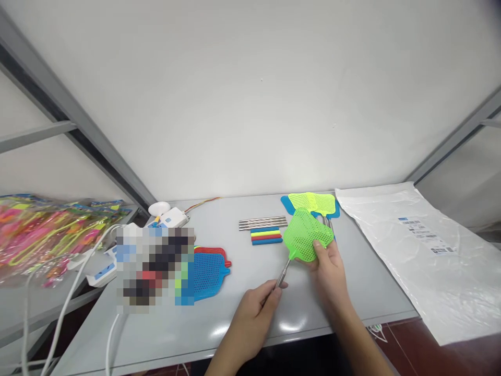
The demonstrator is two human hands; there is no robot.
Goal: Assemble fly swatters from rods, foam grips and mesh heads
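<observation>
The right hand [327, 263] is gripping the green fly swatter head [307, 235] just above the table [235, 313], while the left hand [256, 303] is pinching its metal rod [282, 274]. The swatter is spanning between both hands, in front of the coloured grips [266, 236].

The green swatter head [307, 236], a bright mesh paddle, sits right of frame centre, tilted and held up off the table, its lower left tip joined to the metal rod [282, 274]. The thin, shiny rod slants down-left toward bottom centre.
</observation>
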